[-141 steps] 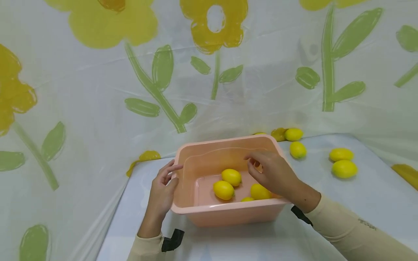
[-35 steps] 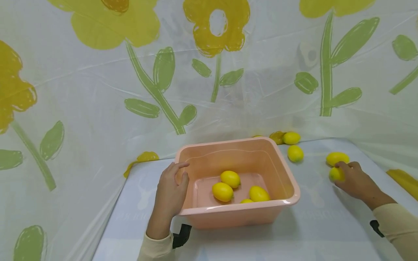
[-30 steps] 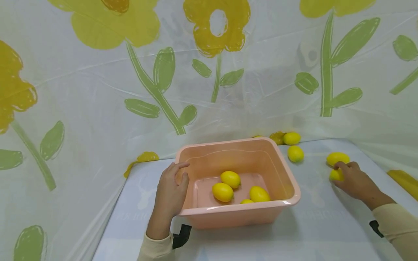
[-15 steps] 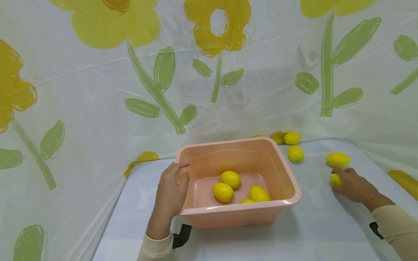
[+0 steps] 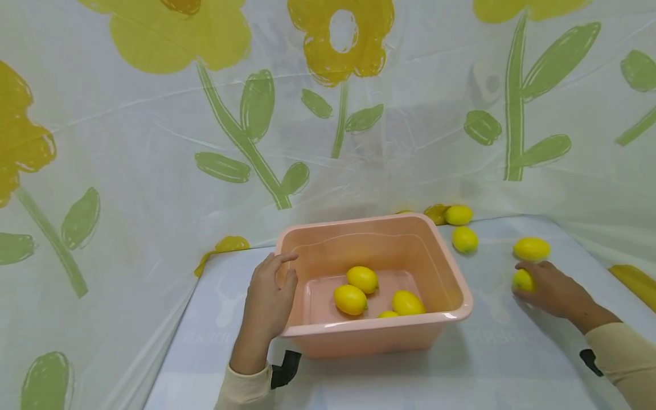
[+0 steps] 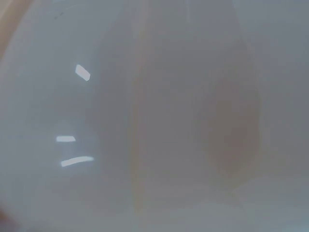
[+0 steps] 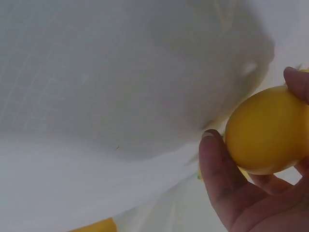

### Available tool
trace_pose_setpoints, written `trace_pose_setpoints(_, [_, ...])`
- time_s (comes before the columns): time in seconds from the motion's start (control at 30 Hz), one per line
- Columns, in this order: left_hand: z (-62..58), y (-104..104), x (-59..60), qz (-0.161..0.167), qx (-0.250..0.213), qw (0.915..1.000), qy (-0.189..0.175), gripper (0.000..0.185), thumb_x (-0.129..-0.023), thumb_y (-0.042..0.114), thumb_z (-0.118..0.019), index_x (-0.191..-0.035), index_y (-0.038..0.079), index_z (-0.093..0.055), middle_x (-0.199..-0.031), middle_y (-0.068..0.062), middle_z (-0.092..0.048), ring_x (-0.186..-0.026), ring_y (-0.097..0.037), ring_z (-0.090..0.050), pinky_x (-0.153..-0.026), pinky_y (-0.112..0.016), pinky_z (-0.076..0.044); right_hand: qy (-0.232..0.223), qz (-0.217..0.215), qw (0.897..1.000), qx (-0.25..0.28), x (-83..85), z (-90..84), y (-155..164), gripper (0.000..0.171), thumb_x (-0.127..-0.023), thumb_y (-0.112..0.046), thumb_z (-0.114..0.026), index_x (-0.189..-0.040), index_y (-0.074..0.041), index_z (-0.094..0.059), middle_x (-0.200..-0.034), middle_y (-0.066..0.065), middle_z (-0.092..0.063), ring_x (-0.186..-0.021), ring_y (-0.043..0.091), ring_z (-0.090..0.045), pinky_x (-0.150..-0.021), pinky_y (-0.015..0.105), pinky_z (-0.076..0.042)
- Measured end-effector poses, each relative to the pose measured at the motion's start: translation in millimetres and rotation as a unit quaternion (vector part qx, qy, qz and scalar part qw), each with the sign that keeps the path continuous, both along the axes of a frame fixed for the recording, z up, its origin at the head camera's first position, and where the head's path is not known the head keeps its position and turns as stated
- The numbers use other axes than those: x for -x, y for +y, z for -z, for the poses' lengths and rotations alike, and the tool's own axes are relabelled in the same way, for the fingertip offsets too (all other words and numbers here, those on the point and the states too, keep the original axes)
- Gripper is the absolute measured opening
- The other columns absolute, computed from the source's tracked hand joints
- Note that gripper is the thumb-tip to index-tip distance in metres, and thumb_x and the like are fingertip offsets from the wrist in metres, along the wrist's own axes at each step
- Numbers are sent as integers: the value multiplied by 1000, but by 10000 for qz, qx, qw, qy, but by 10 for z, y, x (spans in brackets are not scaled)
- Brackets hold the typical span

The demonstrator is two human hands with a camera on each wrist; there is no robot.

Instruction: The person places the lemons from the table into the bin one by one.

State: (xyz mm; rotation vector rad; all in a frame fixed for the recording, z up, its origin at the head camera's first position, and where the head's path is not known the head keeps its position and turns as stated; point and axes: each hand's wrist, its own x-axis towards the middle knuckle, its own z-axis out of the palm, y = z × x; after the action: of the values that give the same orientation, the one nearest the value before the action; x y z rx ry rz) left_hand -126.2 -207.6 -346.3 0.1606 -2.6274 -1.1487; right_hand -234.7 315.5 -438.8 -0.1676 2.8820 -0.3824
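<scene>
A pink plastic tub [image 5: 453, 285] stands on the table with several yellow lemons [image 5: 351, 299] in it. My left hand [image 5: 268, 302] holds the tub's left rim, thumb inside, fingers on the outer wall. To the right of the tub, my right hand [image 5: 545, 286] grips a lemon [image 5: 523, 280] just above the table. The right wrist view shows that lemon [image 7: 264, 130] held between thumb and fingers. The left wrist view shows only a blurred pale surface.
Three more lemons lie on the table: one [image 5: 531, 249] just behind my right hand, two [image 5: 464, 239] [image 5: 458, 214] near the tub's far right corner. A plastic sheet printed with flowers [image 5: 338, 40] hangs behind and along the sides.
My right hand has closed round a lemon on the right and drawn it a little nearer and leftward. The left hand and tub stayed put.
</scene>
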Motion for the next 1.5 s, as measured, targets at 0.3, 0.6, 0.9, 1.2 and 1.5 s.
trace_pose_setpoints(0.3, [0,2,1,12,20,10000,5,33,-99,21,-51,-129,15,-65,-151,-16,-49,-149,-35,-31,-115,-65,-28,841,-252,9958,243,-81,-138,-110,71,-85,-37,-74,-134,6,-47,-125,44,-46,-102,54,-54,-82,70,-47])
trace_pose_setpoints(0.6, [-3,-2,-10,42,-2,10000,10,34,-99,21,-51,-129,14,-65,-151,-17,-48,-150,-36,-30,-115,-66,-28,1117,-121,9920,578,-208,-388,-402,75,-88,-43,-73,-142,0,-43,-133,39,-41,-103,50,-52,-86,69,-48])
trace_pose_setpoints(0.9, [-7,-15,-15,41,-1,10000,45,33,-100,21,-51,-129,15,-65,-150,-16,-49,-150,-36,-30,-115,-66,-27,2065,-526,9707,1113,-422,-653,-778,68,-87,-38,-75,-140,-3,-50,-132,28,-50,-102,40,-55,-83,63,-53])
trace_pose_setpoints(1.2, [9,-7,-6,75,-41,10000,51,33,-99,20,-52,-129,14,-65,-151,-16,-49,-150,-37,-30,-115,-67,-27,2750,-838,9489,1305,-606,-872,-1002,66,-84,-32,-80,-139,-11,-52,-135,19,-50,-104,34,-57,-82,59,-54])
trace_pose_setpoints(1.5, [4,-1,9,62,-9,10000,44,33,-99,20,-52,-129,15,-66,-151,-15,-49,-150,-36,-30,-115,-66,-27,3204,-1136,9293,1443,-720,-1063,-1175,68,-78,-26,-85,-138,-16,-55,-135,12,-54,-110,31,-58,-86,4,-45])
